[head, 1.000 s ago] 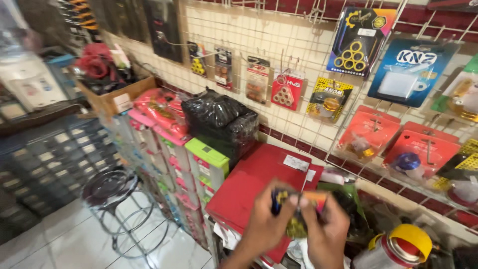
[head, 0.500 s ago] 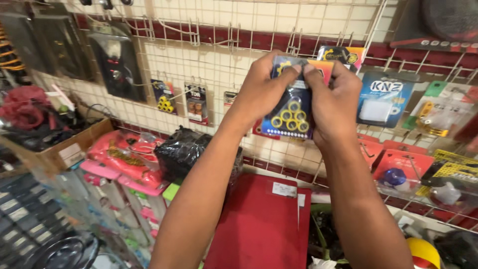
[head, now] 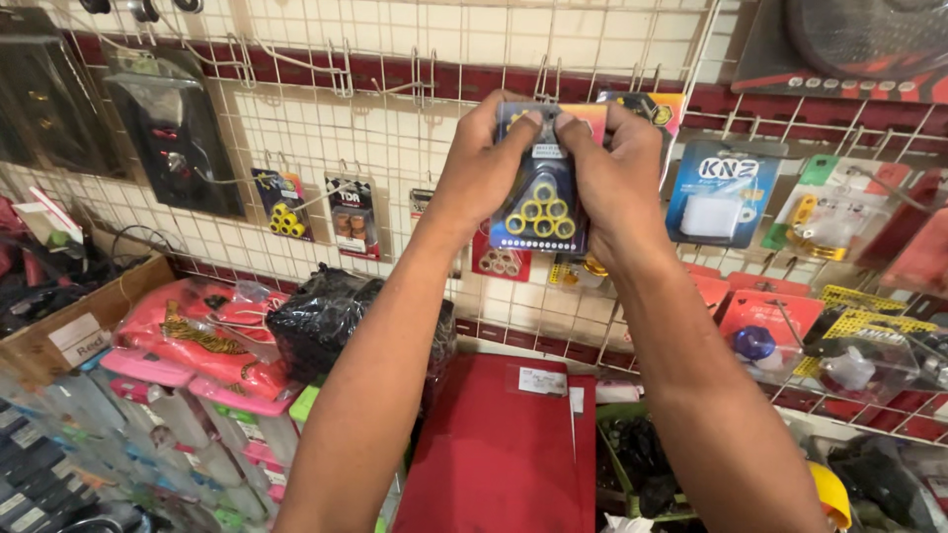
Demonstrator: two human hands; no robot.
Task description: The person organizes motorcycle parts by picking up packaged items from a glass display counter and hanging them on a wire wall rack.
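Both hands, left hand and right hand, pinch the roller blister pack by its top corners (light, stiff card, probably) against the wire grid.

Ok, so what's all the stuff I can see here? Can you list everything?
blister pack of rollers: one, dark card with yellow rings, held up against the rack
wire rack: one, white, covering the wall
small hanging packs: several, mixed colours, on the rack at left and centre
blue pack: one, blue with a white part, right of the hands
red packs: a few, red-orange, lower right on the rack
black bag: one, shiny black, on the stacked boxes
red flat box: one, red, bottom centre
cardboard box: one, brown, far left
left hand: gripping the pack's left side
right hand: gripping the pack's right side
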